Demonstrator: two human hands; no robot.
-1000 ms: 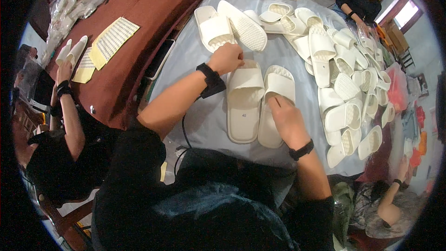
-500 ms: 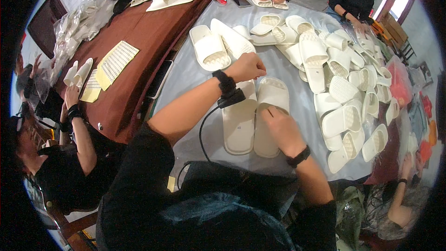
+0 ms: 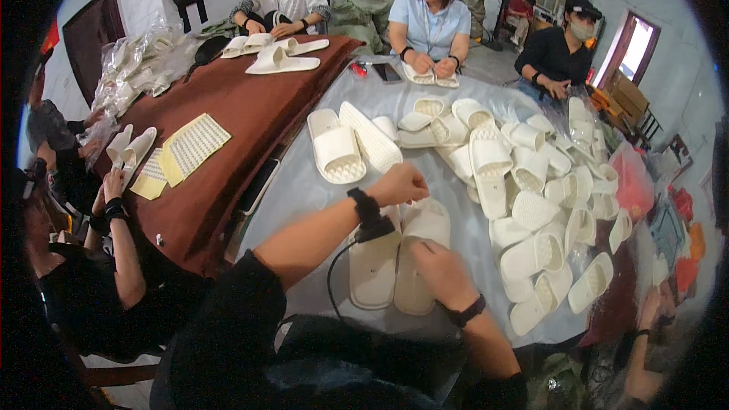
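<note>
A pair of off-white slide slippers lies side by side in front of me, the left slipper (image 3: 373,277) and the right slipper (image 3: 414,288) with their soles toward me. My left hand (image 3: 401,184) hovers over their far ends, its fingers curled into a pinch; anything between the fingertips is too small to make out. Across the right slipper's footbed rests my right hand (image 3: 444,269), fingers bent and held together, their tips partly hidden. My left wrist and its black band cover part of the left slipper.
A heap of white slippers (image 3: 531,212) fills the right side of the grey-covered table (image 3: 296,220). Another slipper pair (image 3: 338,148) lies beyond my left hand. Yellow printed sheets (image 3: 194,148) rest on the brown table (image 3: 250,106) at left. Several people work around both tables.
My view has tilted upward, so the tables sit lower and the people opposite show more fully. Both hands keep nearly the same place over the slipper pair.
</note>
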